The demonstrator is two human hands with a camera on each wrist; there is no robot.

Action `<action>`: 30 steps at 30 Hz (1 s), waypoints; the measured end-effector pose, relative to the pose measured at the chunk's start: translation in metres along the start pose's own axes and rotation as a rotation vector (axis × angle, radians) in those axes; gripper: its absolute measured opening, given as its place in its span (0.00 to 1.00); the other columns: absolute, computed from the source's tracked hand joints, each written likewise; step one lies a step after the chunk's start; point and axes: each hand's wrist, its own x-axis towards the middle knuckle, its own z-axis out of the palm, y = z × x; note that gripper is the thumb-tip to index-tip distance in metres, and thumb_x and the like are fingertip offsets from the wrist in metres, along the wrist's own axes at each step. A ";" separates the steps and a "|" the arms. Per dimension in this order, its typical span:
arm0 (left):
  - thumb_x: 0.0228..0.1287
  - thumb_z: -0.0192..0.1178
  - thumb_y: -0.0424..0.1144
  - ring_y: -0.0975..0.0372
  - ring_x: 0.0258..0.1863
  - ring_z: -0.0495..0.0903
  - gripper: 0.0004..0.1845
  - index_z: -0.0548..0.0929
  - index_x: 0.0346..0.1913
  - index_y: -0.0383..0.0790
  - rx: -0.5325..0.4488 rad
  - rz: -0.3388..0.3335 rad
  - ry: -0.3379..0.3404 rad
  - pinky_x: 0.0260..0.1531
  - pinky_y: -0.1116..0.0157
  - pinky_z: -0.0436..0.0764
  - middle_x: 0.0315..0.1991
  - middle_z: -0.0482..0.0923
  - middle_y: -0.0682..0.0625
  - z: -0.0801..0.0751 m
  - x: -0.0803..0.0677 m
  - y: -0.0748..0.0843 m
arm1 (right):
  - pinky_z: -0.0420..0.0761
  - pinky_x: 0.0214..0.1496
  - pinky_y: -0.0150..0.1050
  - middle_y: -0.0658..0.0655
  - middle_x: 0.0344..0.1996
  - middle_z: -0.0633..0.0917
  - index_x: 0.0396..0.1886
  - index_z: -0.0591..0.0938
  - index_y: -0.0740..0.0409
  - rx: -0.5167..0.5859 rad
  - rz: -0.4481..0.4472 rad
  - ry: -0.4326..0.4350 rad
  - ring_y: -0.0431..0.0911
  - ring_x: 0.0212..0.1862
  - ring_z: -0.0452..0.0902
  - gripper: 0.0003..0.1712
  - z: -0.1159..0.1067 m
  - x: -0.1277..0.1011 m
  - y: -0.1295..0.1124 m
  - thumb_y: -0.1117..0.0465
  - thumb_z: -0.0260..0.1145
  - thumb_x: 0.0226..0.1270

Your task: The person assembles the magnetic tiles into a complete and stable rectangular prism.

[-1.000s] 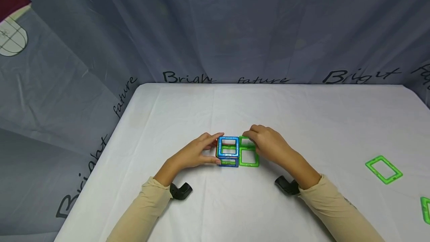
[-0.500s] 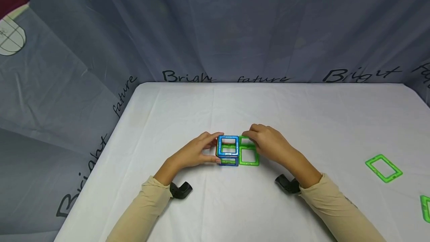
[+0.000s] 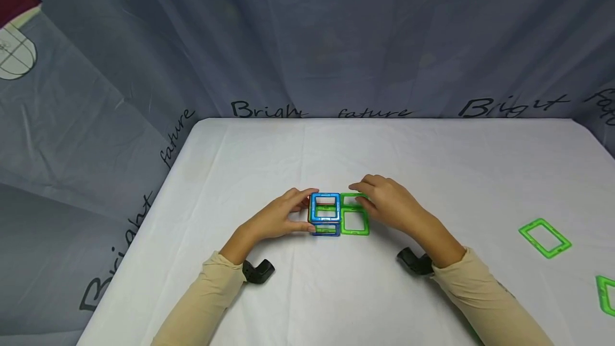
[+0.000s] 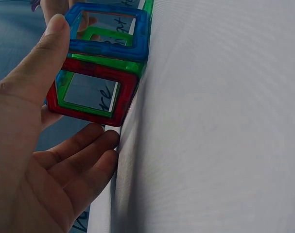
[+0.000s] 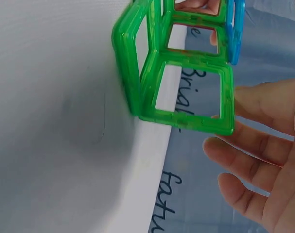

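Note:
A cube of magnetic tiles stands mid-table; its top is blue and its left side red. My left hand cups that left side, thumb on the blue top's corner and fingers straight along the red tile's base. On the cube's right a green tile lies flat on the cloth, and a second green tile stands upright at its far edge. My right hand hovers open beside the upright tile, fingers relaxed; I cannot tell whether they touch it.
White table backed by a grey printed curtain. Two spare green tiles lie at the far right: one and another cut by the frame edge. Black wrist mounts rest near both forearms.
My right hand has eased slightly right, off the upright green tile. The left hand and the cube have stayed put.

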 end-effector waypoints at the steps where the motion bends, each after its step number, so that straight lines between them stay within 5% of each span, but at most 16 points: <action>1: 0.49 0.66 0.53 0.63 0.52 0.72 0.43 0.59 0.68 0.54 -0.001 -0.003 0.001 0.55 0.61 0.73 0.49 0.69 0.51 0.000 0.000 0.000 | 0.79 0.36 0.38 0.55 0.34 0.82 0.43 0.82 0.60 -0.001 0.004 0.000 0.46 0.35 0.77 0.14 -0.001 -0.001 0.000 0.66 0.65 0.56; 13: 0.49 0.65 0.55 0.63 0.51 0.73 0.43 0.58 0.68 0.54 0.011 -0.009 -0.002 0.53 0.61 0.73 0.48 0.69 0.51 0.000 -0.002 0.002 | 0.79 0.43 0.46 0.56 0.37 0.82 0.46 0.81 0.60 0.061 0.085 0.006 0.51 0.42 0.79 0.14 -0.021 -0.023 0.001 0.66 0.63 0.58; 22: 0.49 0.65 0.56 0.62 0.52 0.73 0.43 0.58 0.68 0.54 -0.008 0.000 -0.005 0.54 0.63 0.73 0.49 0.69 0.51 0.001 0.001 0.002 | 0.79 0.39 0.47 0.55 0.38 0.81 0.46 0.81 0.58 0.038 0.156 0.018 0.50 0.40 0.78 0.17 -0.045 -0.076 0.009 0.64 0.67 0.55; 26: 0.49 0.65 0.56 0.62 0.53 0.73 0.43 0.58 0.68 0.54 -0.004 -0.012 -0.003 0.55 0.63 0.73 0.49 0.69 0.51 0.001 0.001 0.001 | 0.79 0.39 0.46 0.53 0.38 0.81 0.46 0.81 0.56 0.012 0.215 -0.095 0.49 0.41 0.79 0.19 -0.051 -0.110 0.017 0.60 0.69 0.52; 30: 0.49 0.66 0.54 0.62 0.53 0.73 0.43 0.58 0.68 0.52 -0.013 -0.001 -0.003 0.55 0.63 0.73 0.49 0.69 0.50 0.001 0.002 0.001 | 0.79 0.38 0.42 0.46 0.36 0.79 0.43 0.82 0.52 0.010 0.306 -0.298 0.44 0.40 0.78 0.20 -0.053 -0.146 0.027 0.53 0.72 0.47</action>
